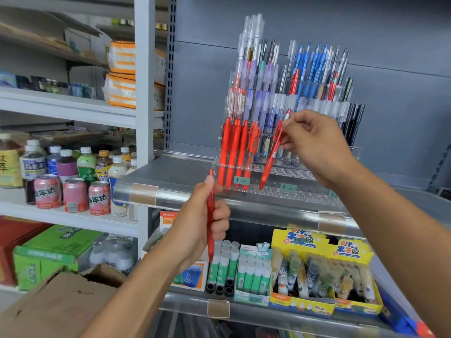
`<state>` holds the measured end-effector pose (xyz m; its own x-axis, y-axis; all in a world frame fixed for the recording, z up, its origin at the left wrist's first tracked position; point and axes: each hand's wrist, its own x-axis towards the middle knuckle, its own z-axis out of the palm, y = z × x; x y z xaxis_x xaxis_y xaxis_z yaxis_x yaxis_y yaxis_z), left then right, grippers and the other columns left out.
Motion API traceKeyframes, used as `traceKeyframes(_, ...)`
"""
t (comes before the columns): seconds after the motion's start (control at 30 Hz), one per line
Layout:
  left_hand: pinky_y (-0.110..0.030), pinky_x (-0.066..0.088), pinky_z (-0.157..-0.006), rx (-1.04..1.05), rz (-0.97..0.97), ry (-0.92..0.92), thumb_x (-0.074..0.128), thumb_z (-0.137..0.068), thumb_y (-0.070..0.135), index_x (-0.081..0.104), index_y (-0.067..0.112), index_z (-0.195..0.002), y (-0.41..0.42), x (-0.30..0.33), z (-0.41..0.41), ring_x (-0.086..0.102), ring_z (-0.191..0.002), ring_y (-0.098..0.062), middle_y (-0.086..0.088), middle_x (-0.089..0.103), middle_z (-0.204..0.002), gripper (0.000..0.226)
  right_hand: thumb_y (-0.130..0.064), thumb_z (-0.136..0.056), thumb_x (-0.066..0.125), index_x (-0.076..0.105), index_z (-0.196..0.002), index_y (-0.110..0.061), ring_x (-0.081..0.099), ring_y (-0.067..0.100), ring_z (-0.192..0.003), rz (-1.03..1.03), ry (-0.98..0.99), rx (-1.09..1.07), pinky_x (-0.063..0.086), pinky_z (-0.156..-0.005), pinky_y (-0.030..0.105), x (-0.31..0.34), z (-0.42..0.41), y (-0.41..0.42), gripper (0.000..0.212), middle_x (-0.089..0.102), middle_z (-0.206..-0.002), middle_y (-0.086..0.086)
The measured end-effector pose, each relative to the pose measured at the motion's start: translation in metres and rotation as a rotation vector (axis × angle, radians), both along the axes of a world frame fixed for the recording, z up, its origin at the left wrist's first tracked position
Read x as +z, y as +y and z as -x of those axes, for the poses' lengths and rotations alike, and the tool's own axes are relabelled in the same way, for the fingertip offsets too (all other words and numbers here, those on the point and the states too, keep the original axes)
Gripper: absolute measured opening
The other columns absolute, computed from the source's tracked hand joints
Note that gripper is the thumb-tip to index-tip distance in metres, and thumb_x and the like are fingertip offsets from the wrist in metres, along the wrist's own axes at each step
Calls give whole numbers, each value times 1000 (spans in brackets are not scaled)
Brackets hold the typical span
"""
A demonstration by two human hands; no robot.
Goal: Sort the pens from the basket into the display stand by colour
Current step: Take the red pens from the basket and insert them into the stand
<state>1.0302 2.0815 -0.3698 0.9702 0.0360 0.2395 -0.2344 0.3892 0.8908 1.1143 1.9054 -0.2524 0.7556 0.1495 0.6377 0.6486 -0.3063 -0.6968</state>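
Four red pens (pixel 233 152) already stand at the near left of the acrylic display stand (pixel 280 172), the right hand (pixel 314 140) pinches a fifth red pen (pixel 272 154) over the empty holes beside them, and the left hand (pixel 207 220) grips another red pen (pixel 210 215) waiting; the basket is out of sight.

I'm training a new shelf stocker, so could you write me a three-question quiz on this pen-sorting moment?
1. True or false: each hand holds a red pen.
2. Which hand's pen is nearest the stand's front row? A) left B) right C) neither hand has a pen
3. Fill in: the pens already standing at the left of the stand's front row are ____.

Key
1. True: the left hand grips a red pen upright, and the right hand pinches another red pen near its top.
2. B: its tip hangs just over the stand, beside the red row.
3. red
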Motion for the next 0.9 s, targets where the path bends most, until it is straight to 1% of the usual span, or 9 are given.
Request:
traceKeyframes(0.07,-24,27,-50,-62,89,-18,27,-100,28,40,17,-90,-1,2,-1,28,-50,-12,2,35,-61,20,-17,-98,55,62,-97,-10,62,13,-75,1,-15,-28,56,-76,27,5,-6,-2,10,64,-85,8)
traceKeyframes(0.2,-23,37,-54,-30,13,-155,26,-98,1,49,13,-88,-2,-2,-5,40,-57,-11,2,44,-66,29,-17,-99,55,62,-93,-11,61,12,-71,-32,-51,-64,57,-79,33,14,-14,-5,11,63,-79,4)
traceKeyframes(0.37,-23,53,-71,14,-67,-227,36,-101,2,58,6,-108,-1,-5,-7,60,-73,-10,1,64,-78,24,-18,-99,54,61,-98,-10,59,12,-69,-75,-90,-114,56,-78,38,21,-21,-7,11,61,-74,-1)
traceKeyframes(0.53,-22,54,-74,17,-98,-249,37,-100,2,58,6,-112,-3,-2,-6,64,-75,-10,1,68,-78,25,-19,-99,54,62,-95,-15,63,21,-76,-34,-107,-152,57,-81,47,23,-27,-3,9,63,-74,-3)
traceKeyframes(0.63,-22,54,-75,14,-89,-243,37,-100,3,58,6,-114,-3,-2,-6,66,-77,-11,-1,69,-80,25,-18,-100,54,63,-96,-9,63,26,-77,18,-96,-151,55,-82,50,22,-30,1,14,64,-75,1)
traceKeyframes(0.7,-23,55,-77,13,-86,-236,38,-100,3,59,6,-115,-3,-3,-7,66,-80,-12,-2,70,-82,26,-18,-99,54,64,-96,-8,66,32,-82,58,-87,-161,56,-84,48,19,-31,3,14,67,-78,7)
traceKeyframes(0.77,-24,55,-78,3,-80,-227,38,-99,4,59,7,-116,-2,-3,-7,67,-80,-12,-2,70,-83,26,-20,-99,55,64,-95,-11,68,29,-83,114,-64,-162,57,-83,42,17,-33,6,13,69,-81,8)
traceKeyframes(0.83,-24,55,-78,-15,-68,-221,39,-99,5,59,7,-116,-1,-3,-8,67,-81,-13,-3,71,-84,27,-22,-98,56,64,-95,-13,65,14,-70,188,-43,-169,55,-70,33,14,-35,9,12,68,-78,3)
traceKeyframes(0.9,-25,56,-79,-22,-56,-215,39,-99,5,59,6,-117,-1,-3,-8,68,-83,-14,-4,71,-85,27,-23,-98,58,65,-94,-12,56,-1,-52,242,-46,-189,45,-53,19,12,-35,11,14,69,-77,3)
